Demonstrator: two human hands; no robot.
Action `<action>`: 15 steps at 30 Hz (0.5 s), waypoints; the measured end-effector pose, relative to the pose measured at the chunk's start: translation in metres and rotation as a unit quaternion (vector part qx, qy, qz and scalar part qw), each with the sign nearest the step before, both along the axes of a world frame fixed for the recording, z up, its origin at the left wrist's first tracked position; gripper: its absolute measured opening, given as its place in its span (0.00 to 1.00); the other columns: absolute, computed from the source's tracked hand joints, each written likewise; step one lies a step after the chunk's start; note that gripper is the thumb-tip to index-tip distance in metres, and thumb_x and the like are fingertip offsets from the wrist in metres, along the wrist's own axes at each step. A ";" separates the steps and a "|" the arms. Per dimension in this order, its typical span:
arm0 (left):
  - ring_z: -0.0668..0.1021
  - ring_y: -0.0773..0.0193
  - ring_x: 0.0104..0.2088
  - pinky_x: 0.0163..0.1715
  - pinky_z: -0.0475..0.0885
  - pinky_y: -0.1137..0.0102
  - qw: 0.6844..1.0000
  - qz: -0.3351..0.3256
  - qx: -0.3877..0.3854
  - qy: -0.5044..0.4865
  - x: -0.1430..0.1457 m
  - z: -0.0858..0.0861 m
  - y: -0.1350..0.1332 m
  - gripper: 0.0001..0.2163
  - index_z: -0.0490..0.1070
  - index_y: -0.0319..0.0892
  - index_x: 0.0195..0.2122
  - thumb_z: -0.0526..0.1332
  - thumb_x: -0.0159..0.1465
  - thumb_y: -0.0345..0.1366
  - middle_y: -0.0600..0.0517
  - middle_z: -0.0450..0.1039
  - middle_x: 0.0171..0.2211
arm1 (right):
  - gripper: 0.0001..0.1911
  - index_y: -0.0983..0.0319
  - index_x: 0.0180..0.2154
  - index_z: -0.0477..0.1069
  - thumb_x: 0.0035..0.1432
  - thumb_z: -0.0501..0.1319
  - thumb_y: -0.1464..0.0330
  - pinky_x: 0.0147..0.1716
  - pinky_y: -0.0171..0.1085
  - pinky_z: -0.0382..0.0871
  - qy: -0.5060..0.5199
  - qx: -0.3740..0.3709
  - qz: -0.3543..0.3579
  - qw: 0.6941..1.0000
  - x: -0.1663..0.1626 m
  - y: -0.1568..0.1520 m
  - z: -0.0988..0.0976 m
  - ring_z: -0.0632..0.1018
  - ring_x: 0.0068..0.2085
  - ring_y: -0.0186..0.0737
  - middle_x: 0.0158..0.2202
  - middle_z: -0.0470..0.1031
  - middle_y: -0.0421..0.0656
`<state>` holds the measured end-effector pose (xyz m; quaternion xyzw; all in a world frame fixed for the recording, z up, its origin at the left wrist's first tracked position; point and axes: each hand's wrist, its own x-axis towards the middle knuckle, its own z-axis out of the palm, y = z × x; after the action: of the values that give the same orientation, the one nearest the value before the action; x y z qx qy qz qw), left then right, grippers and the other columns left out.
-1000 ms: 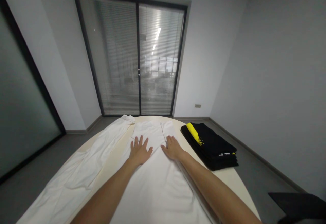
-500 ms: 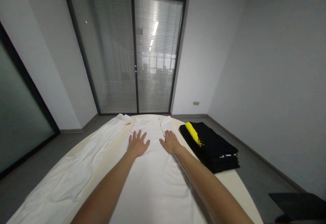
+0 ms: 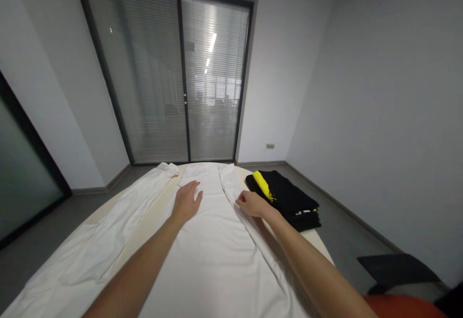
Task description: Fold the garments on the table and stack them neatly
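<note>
A white garment (image 3: pixel 213 241) lies spread flat along the middle of a pale round table (image 3: pixel 152 214). My left hand (image 3: pixel 186 201) rests flat on its far left part, fingers stretched out and close together. My right hand (image 3: pixel 250 203) sits at the garment's right edge with its fingers curled in, pinching the white cloth there. A folded strip of the same garment runs along that right edge toward me.
A second long white cloth (image 3: pixel 97 241) lies along the table's left side. A folded stack of black clothes with a yellow mark (image 3: pixel 284 198) sits at the table's far right. A dark chair (image 3: pixel 396 269) stands at the lower right. Glass doors with blinds (image 3: pixel 173 76) are behind.
Both hands lay flat on the garment before. My right hand has moved to the right edge and curled shut on the cloth; my left hand stays flat. The view has shifted right.
</note>
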<state>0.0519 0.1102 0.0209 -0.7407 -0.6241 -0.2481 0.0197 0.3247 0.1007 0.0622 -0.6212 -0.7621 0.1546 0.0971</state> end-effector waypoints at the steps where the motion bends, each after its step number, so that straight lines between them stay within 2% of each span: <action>1: 0.67 0.56 0.62 0.64 0.59 0.59 1.000 -0.015 0.006 -0.005 0.003 0.005 -0.007 0.20 0.65 0.41 0.61 0.47 0.71 0.38 0.45 0.66 0.62 | 0.18 0.65 0.43 0.77 0.60 0.61 0.59 0.42 0.37 0.68 -0.007 -0.016 0.005 1.000 0.004 -0.009 0.004 0.80 0.43 0.47 0.41 0.80 0.52; 3: 0.73 0.58 0.56 0.59 0.66 0.63 0.999 -0.052 0.008 -0.009 0.013 0.013 -0.028 0.17 0.70 0.42 0.55 0.49 0.70 0.37 0.46 0.71 0.56 | 0.18 0.64 0.38 0.79 0.57 0.63 0.56 0.38 0.37 0.68 -0.026 -0.053 0.023 0.998 0.011 -0.026 0.012 0.81 0.40 0.48 0.37 0.81 0.51; 5: 0.75 0.60 0.50 0.54 0.69 0.66 0.994 -0.108 -0.003 -0.005 0.027 0.020 -0.061 0.12 0.73 0.45 0.47 0.53 0.68 0.36 0.50 0.75 0.50 | 0.21 0.64 0.38 0.80 0.55 0.64 0.54 0.36 0.37 0.68 -0.051 -0.084 0.038 0.994 0.015 -0.041 0.018 0.81 0.39 0.49 0.38 0.81 0.52; 8: 0.76 0.60 0.46 0.51 0.70 0.64 0.963 -0.266 -0.045 -0.003 0.050 0.025 -0.126 0.10 0.73 0.47 0.46 0.56 0.67 0.36 0.51 0.76 0.45 | 0.24 0.65 0.38 0.81 0.52 0.64 0.51 0.33 0.39 0.67 -0.093 -0.116 0.045 0.988 0.017 -0.059 0.023 0.81 0.38 0.51 0.38 0.81 0.54; 10: 0.76 0.57 0.48 0.53 0.69 0.61 0.928 -0.367 -0.065 0.012 0.062 0.022 -0.169 0.12 0.72 0.48 0.49 0.60 0.66 0.42 0.50 0.75 0.48 | 0.23 0.65 0.37 0.81 0.51 0.64 0.52 0.31 0.39 0.67 -0.113 -0.125 0.044 0.985 0.020 -0.068 0.021 0.81 0.37 0.52 0.37 0.81 0.54; 12: 0.72 0.50 0.57 0.57 0.67 0.56 0.895 -0.438 -0.072 0.046 0.069 0.016 -0.202 0.22 0.69 0.51 0.57 0.63 0.64 0.50 0.48 0.70 0.58 | 0.20 0.65 0.35 0.81 0.51 0.64 0.54 0.30 0.38 0.66 -0.118 -0.125 0.047 0.984 0.025 -0.074 0.018 0.81 0.36 0.50 0.36 0.81 0.54; 15: 0.65 0.41 0.64 0.59 0.66 0.48 0.872 -0.472 -0.069 0.105 0.070 0.008 -0.224 0.23 0.65 0.55 0.62 0.56 0.67 0.55 0.47 0.63 0.65 | 0.21 0.66 0.32 0.78 0.54 0.62 0.53 0.28 0.37 0.66 -0.064 -0.146 0.078 0.984 0.036 -0.081 0.014 0.78 0.31 0.44 0.30 0.79 0.51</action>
<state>0.1214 -0.1135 0.0287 -0.9684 -0.2096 -0.1048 -0.0853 0.3610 0.0199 0.0763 -0.5762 -0.7818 0.2315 -0.0561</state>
